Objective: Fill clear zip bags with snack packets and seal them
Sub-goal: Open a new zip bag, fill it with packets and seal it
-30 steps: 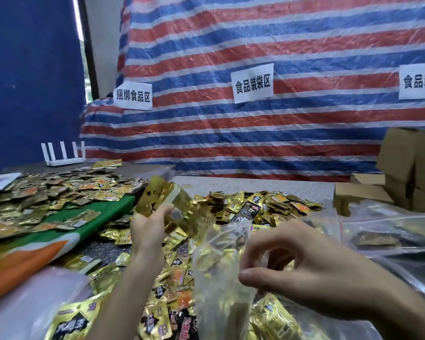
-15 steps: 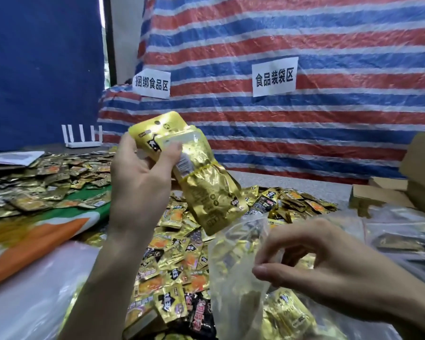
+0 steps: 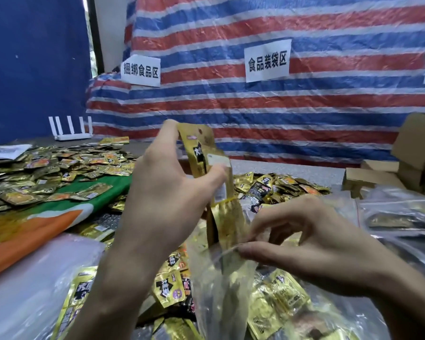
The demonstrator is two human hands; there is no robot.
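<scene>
The left hand (image 3: 167,192) grips a stack of gold snack packets (image 3: 217,185) near its top end, thumb on one face and fingers on the other, holding it upright at the centre of the view. The stack's lower end is at the mouth of the clear zip bag (image 3: 221,288), which stands open at 6 o'clock. The right hand (image 3: 312,244), at 4 o'clock, pinches the bag's near rim between thumb and forefinger, its other fingers loosely curved above.

Loose packets (image 3: 280,187) crowd the table right up to the bag from 12 to 1 o'clock, and more (image 3: 59,168) spread out at 9 o'clock over a green and orange sheet (image 3: 59,212). Filled bags (image 3: 402,217) lie at 3 o'clock, close by the right wrist, with cardboard boxes (image 3: 415,153) behind them at 2 o'clock. Bare grey tabletop (image 3: 292,168) shows only at 1 o'clock, below the striped tarp (image 3: 304,106).
</scene>
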